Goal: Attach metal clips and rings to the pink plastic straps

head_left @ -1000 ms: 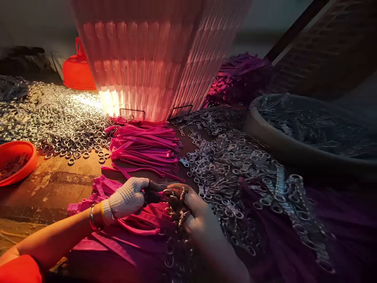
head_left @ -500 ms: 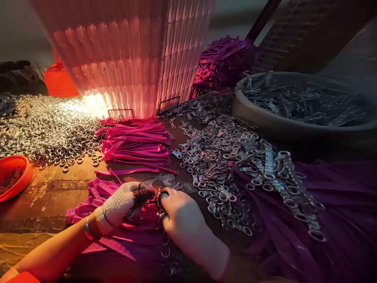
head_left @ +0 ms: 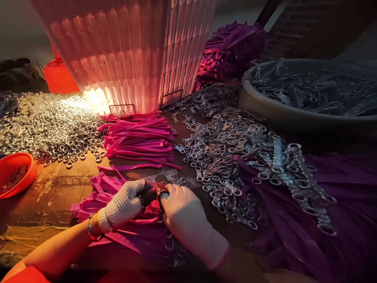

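Both hands (head_left: 153, 204) pinch small part over pink straps (head_left: 141, 139).

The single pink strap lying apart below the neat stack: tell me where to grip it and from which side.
Grip the pink strap near its middle, pinching across its width from above. It lies flat on the wooden table, stretched left to right, with bare table along both long edges; its right end runs close to the metal rings.

dim scene, pink backlit glare, dark right.
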{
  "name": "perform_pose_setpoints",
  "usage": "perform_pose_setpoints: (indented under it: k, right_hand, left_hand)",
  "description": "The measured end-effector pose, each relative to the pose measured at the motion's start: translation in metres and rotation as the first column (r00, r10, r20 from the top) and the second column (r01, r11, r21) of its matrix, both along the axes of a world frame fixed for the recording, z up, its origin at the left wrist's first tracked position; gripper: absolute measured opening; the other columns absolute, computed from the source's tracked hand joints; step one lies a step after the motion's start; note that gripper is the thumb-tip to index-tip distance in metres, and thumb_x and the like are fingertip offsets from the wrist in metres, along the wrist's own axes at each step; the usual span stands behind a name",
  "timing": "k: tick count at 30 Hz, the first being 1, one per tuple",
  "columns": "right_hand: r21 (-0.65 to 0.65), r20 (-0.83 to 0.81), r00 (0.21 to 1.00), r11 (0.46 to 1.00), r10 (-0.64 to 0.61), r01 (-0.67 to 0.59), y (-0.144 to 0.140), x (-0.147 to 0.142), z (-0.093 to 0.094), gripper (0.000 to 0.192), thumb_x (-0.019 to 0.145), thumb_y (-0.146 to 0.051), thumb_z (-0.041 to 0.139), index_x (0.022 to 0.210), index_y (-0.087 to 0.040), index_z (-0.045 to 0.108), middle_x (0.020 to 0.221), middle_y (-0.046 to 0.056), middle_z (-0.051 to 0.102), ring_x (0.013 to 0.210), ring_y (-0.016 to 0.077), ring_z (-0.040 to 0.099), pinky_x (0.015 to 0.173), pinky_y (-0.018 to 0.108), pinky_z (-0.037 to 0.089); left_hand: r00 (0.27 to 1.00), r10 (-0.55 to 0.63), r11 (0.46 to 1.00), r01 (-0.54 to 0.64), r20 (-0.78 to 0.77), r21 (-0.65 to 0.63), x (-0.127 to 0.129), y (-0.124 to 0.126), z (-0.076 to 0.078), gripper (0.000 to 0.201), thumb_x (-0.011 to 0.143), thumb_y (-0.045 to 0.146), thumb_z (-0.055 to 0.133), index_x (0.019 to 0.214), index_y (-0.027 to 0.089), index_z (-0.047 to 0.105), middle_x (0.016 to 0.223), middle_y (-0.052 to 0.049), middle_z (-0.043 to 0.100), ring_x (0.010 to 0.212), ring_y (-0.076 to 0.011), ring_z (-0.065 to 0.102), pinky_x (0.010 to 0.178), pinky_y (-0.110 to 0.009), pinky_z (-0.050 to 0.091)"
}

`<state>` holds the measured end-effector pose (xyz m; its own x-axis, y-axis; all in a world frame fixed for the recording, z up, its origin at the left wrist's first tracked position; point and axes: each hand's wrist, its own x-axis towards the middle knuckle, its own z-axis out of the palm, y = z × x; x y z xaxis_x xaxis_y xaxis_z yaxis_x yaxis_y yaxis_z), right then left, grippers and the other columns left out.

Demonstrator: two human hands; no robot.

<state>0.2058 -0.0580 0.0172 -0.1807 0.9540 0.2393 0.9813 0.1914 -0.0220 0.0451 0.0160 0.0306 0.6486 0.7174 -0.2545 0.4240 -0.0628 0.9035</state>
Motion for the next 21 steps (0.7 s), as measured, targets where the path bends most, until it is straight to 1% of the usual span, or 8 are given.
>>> perform_pose_setpoints:
  k: [2,4,7,10,12,14,17,21]
  right_hand:
    - [0.091,0.046,0.999,0.995,0.023,-0.027,-0.001,0.000,-0.006,0.020,0.084,-0.010,0.052,0.068,-0.017,0.061,0.071,0.009,0.061,0.064,0.0198,0.048,0.059,0.034,0.024]
    - [0.100,0.048,0.998,0.994,0.039,-0.043,-0.001,0.001,-0.008,0.021,0.085,-0.010,0.052,0.068,-0.017,0.061,0.072,0.009,0.062,0.064,0.0197,0.049,0.060,0.034,0.025]
    - [-0.050,-0.009,1.000,0.999,-0.001,0.000,0.000,0.001,0.001,0.014,0.079,-0.008,0.055,0.072,-0.017,0.063,0.084,0.011,0.066,0.071,0.0209,0.054,0.064,0.034,0.031]
    - [-0.307,-0.090,0.993,0.951,-0.077,0.046,0.004,-0.001,0.019,0.019,0.073,-0.007,0.058,0.088,-0.015,0.066,0.101,0.013,0.068,0.086,0.0241,0.061,0.072,0.033,0.038]
    - [-0.465,-0.126,0.985,0.884,-0.118,0.047,0.008,-0.003,0.029,0.027,0.073,-0.010,0.059,0.098,-0.014,0.065,0.104,0.013,0.069,0.092,0.0252,0.063,0.074,0.032,0.040]
    - [-0.566,-0.116,0.976,0.820,-0.186,0.089,0.010,-0.005,0.033,0.027,0.074,-0.010,0.057,0.100,-0.015,0.064,0.095,0.012,0.072,0.088,0.0246,0.066,0.069,0.030,0.040]
    - [-0.590,-0.066,0.972,0.795,-0.226,0.144,0.009,-0.008,0.029,0.024,0.075,-0.008,0.052,0.094,-0.017,0.064,0.084,0.010,0.074,0.078,0.0241,0.069,0.060,0.030,0.036]
    - [-0.500,-0.057,0.997,0.866,-0.061,0.025,0.003,-0.009,0.019,0.014,0.078,-0.014,0.052,0.087,-0.014,0.063,0.073,0.013,0.071,0.070,0.0258,0.070,0.054,0.032,0.031]
  left_hand:
    - [0.993,-0.063,0.958,0.088,-0.099,0.273,-0.002,-0.001,-0.004,0.022,0.090,0.028,0.052,0.073,0.015,0.058,0.068,-0.001,0.059,0.059,-0.0103,0.046,0.055,-0.022,0.033]
    - [0.974,-0.116,0.907,0.183,-0.193,0.378,-0.004,-0.001,-0.011,0.011,0.084,0.016,0.053,0.076,0.015,0.060,0.072,-0.003,0.062,0.062,-0.0118,0.049,0.058,-0.023,0.034]
    - [0.975,-0.170,0.951,0.201,-0.146,0.234,-0.008,0.001,-0.016,0.012,0.083,0.014,0.050,0.081,0.015,0.062,0.074,-0.003,0.063,0.062,-0.0120,0.050,0.059,-0.023,0.037]
    - [0.997,-0.072,0.997,0.072,-0.021,0.000,-0.011,0.001,-0.013,0.022,0.092,0.030,0.048,0.082,0.015,0.062,0.064,0.001,0.056,0.053,-0.0094,0.044,0.051,-0.021,0.034]
    - [1.000,-0.010,1.000,0.011,-0.013,0.018,-0.011,-0.001,-0.012,0.028,0.092,0.036,0.050,0.078,0.014,0.061,0.061,0.002,0.054,0.053,-0.0088,0.042,0.050,-0.020,0.032]
    - [1.000,-0.005,0.995,0.006,-0.006,0.098,-0.011,-0.006,-0.015,0.028,0.091,0.035,0.053,0.077,0.013,0.063,0.067,-0.001,0.059,0.060,-0.0104,0.047,0.055,-0.021,0.035]
    - [0.999,-0.025,0.992,0.027,-0.020,0.125,-0.011,-0.013,-0.022,0.025,0.090,0.030,0.053,0.077,0.014,0.066,0.072,-0.003,0.064,0.065,-0.0124,0.051,0.059,-0.022,0.037]
    - [0.997,-0.039,0.991,0.046,-0.060,0.126,-0.011,-0.015,-0.024,0.020,0.086,0.020,0.052,0.071,0.015,0.064,0.067,-0.001,0.061,0.063,-0.0120,0.049,0.056,-0.021,0.034]
